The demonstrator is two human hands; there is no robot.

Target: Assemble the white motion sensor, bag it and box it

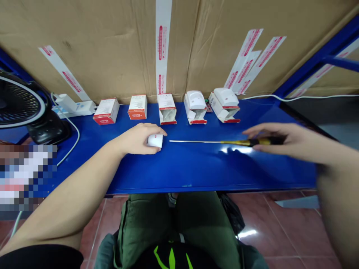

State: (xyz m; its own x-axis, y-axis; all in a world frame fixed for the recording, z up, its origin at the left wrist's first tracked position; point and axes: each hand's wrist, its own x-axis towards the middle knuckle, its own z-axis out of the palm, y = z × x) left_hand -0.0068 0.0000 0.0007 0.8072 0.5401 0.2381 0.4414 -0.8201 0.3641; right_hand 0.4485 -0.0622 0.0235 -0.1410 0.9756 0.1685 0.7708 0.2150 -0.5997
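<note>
No wording legible; print too small or blurred. Left tape strip (64,71) on cardboard: red blocks, pale characters inside. Central tape strip (163,45): same red blocks, columns of small red characters beside. Right tape strips (245,71): repeated red blocks with pale characters. Far-left box (105,111) and second box (137,107): pale print on red front panels, unreadable. White device (155,141) in left hand (140,137): small red mark, unclear.
</note>
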